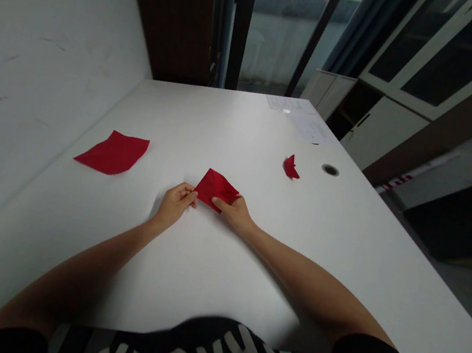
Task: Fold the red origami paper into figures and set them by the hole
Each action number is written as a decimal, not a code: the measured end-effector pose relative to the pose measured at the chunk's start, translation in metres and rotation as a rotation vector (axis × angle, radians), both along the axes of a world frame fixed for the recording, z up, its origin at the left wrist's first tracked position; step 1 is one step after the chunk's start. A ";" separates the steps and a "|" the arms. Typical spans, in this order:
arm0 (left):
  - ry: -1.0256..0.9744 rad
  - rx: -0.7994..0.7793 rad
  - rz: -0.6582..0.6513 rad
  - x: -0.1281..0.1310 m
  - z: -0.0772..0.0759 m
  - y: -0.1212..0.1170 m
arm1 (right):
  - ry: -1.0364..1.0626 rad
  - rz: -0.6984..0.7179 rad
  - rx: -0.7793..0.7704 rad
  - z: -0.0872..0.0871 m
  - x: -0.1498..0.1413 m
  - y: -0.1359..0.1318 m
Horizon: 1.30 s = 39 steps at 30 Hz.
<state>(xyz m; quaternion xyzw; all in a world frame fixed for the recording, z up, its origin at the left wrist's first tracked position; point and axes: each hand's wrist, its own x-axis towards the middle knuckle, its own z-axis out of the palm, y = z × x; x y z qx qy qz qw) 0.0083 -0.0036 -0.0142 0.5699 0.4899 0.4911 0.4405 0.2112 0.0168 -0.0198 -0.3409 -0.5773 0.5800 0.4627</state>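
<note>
Slippage risk: left hand (175,204) and right hand (233,212) pinch opposite corners of the folded red paper (215,189); weak finger pressure could release it.

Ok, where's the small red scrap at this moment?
In the head view, the small red scrap lies on the right part of the white table, just left of the round grommet and beyond the person's right hand.

The folded red sheet (216,190) I'm pinching looks thin and matt, paper or cloth I can't tell, like the loose red sheet (113,152), while the white bench (209,123) is smooth with a soft sheen around a metal-looking grommet (330,170).
</note>
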 end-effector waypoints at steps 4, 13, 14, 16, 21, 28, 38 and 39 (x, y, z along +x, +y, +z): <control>0.167 0.099 0.073 -0.003 0.003 -0.001 | -0.300 -0.106 0.361 0.005 0.008 0.002; 0.194 0.188 -0.053 -0.004 0.008 -0.002 | -0.821 -0.097 0.902 0.008 0.018 0.006; 0.249 0.189 -0.050 -0.005 0.008 -0.001 | -0.864 -0.093 0.914 0.008 0.018 0.008; 0.361 0.213 -0.051 -0.007 0.006 0.001 | -0.949 -0.065 0.928 0.006 0.018 0.011; 0.619 0.305 -0.080 -0.014 -0.003 0.007 | -1.066 0.042 0.860 0.003 0.019 0.016; 0.776 0.362 -0.090 -0.020 -0.005 0.010 | -0.963 0.123 0.807 0.008 0.025 0.020; 0.858 0.357 -0.031 -0.016 -0.001 0.008 | -1.018 -0.058 0.676 0.004 0.027 0.023; 0.863 0.353 -0.029 -0.015 0.000 0.007 | -1.034 -0.075 0.676 0.004 0.027 0.023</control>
